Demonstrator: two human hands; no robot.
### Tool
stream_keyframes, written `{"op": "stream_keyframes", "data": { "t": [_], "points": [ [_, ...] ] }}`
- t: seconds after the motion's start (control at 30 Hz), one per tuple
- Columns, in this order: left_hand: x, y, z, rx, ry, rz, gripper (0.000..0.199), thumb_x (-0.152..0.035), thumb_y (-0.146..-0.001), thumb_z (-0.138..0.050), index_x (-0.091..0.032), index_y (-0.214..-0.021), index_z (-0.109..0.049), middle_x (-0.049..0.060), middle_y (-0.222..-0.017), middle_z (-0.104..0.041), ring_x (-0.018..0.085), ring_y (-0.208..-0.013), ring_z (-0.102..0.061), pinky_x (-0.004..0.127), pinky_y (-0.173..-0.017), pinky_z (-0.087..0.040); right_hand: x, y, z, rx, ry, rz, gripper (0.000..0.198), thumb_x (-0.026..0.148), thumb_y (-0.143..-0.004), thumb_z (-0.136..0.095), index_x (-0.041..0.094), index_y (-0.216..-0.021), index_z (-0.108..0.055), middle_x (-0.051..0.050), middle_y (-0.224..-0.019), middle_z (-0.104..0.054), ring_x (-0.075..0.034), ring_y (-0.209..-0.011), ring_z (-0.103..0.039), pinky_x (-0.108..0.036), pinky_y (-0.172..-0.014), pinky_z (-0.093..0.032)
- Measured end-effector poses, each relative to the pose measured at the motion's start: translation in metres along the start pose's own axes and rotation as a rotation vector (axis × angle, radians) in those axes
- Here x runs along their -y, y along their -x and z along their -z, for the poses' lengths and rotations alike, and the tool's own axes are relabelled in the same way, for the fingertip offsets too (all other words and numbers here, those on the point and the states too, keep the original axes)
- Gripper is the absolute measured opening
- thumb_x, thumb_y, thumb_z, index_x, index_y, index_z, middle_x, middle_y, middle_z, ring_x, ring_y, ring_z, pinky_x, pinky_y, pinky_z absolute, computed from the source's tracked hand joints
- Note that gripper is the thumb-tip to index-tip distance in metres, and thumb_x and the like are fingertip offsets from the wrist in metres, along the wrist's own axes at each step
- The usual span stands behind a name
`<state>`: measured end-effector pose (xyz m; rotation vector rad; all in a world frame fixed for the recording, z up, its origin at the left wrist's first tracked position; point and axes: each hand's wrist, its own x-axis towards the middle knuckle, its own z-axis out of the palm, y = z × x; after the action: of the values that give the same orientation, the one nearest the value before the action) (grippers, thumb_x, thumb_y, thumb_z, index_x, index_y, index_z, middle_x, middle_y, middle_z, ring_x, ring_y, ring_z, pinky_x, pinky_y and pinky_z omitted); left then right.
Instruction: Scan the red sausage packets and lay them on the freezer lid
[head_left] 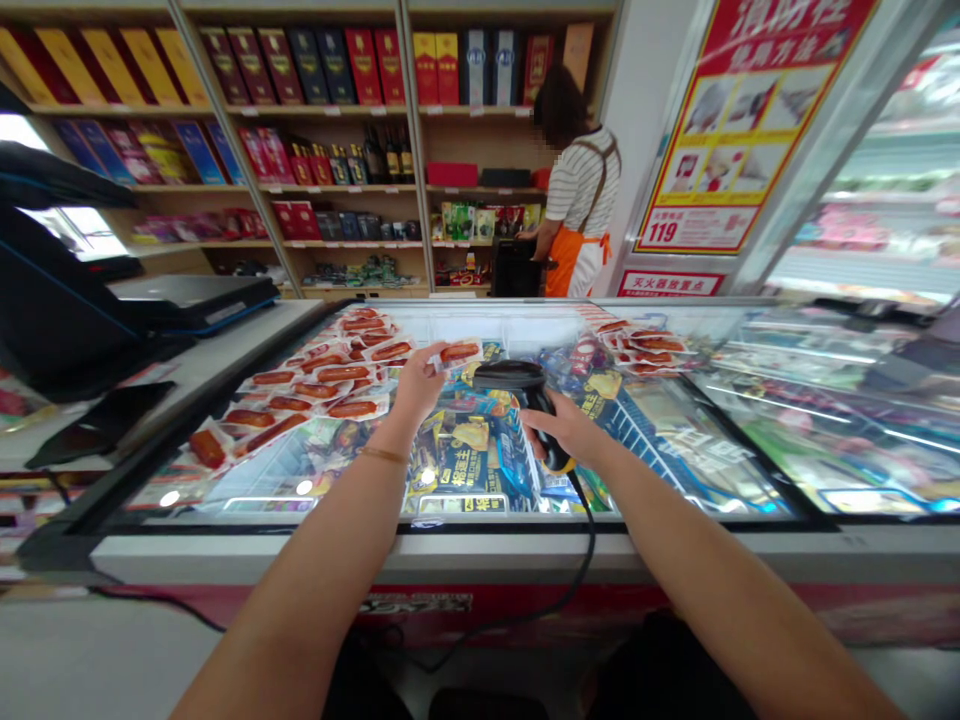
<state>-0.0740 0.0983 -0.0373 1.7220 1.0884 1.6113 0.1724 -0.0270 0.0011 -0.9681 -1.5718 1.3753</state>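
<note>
Pinched by its left end, a packaged sausage is in my left hand, above the freezer's glass lid. My right hand is wrapped round the grip of a black barcode scanner. The scanner's head points left, a little below and right of the held sausage, apart from it. A pile of packaged sausages lies on the glass to the left. Another, smaller group of sausage packs rests on the glass at the right.
Bagged frozen goods show through the freezer glass. The scanner's cable hangs over the freezer's front edge. At the left stands a scale on a counter. Beyond the freezer, a person in an orange apron stands by shelves.
</note>
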Motion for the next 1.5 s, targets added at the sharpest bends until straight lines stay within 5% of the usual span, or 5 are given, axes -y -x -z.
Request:
{"op": "stream_keyframes", "data": {
  "t": [0.43,0.77,1.07,1.27,1.5],
  "points": [
    [-0.022,-0.009,-0.047,-0.048,0.127,0.261,0.062,-0.016,-0.055,-0.073,-0.014,-0.116,-0.066,0.010,-0.113,-0.071,0.022,-0.087,-0.070,0.036,-0.081,-0.057,0.019,-0.004,0.051,-0.359,-0.105,-0.103,0.020,0.032,-0.077,-0.066,0.020,-0.085,-0.052,0.005,-0.050,-0.055,-0.012,-0.034,-0.051,-0.022,-0.033,-0.040],
    [-0.055,-0.069,-0.224,0.083,0.068,0.283,0.057,-0.007,-0.063,-0.067,-0.013,-0.120,-0.066,0.006,-0.088,-0.074,0.024,-0.081,-0.069,0.036,-0.073,-0.056,0.046,0.032,0.189,-0.738,-0.067,-0.112,0.018,0.024,-0.080,-0.064,0.020,-0.073,-0.048,0.002,-0.045,-0.054,-0.013,-0.033,-0.050,-0.023,-0.032,-0.040],
    [-0.060,-0.100,-0.351,0.226,0.062,0.254,0.054,0.002,-0.061,-0.064,-0.010,-0.113,-0.069,0.011,-0.103,-0.073,0.026,-0.097,-0.067,0.040,-0.089,-0.053,0.036,0.036,0.236,-0.818,-0.117,-0.136,0.015,0.024,-0.078,-0.063,0.020,-0.076,-0.049,0.002,-0.046,-0.055,-0.014,-0.034,-0.050,-0.025,-0.034,-0.040],
    [-0.042,-0.099,-0.343,0.261,-0.016,0.293,0.064,0.002,-0.062,-0.067,-0.007,-0.125,-0.062,0.014,-0.104,-0.072,0.027,-0.091,-0.068,0.038,-0.085,-0.053,0.021,0.032,0.238,-0.786,-0.130,-0.143,0.018,0.024,-0.077,-0.064,0.021,-0.071,-0.047,0.002,-0.046,-0.054,-0.014,-0.034,-0.050,-0.025,-0.033,-0.040],
    [-0.030,-0.075,-0.250,0.163,-0.205,0.303,0.057,-0.005,-0.064,-0.069,-0.011,-0.121,-0.063,0.016,-0.105,-0.071,0.028,-0.087,-0.070,0.041,-0.080,-0.054,0.027,0.017,0.193,-0.742,-0.158,-0.178,0.018,0.026,-0.077,-0.065,0.021,-0.070,-0.049,0.002,-0.045,-0.053,-0.013,-0.033,-0.050,-0.024,-0.032,-0.038]
  ]
}}
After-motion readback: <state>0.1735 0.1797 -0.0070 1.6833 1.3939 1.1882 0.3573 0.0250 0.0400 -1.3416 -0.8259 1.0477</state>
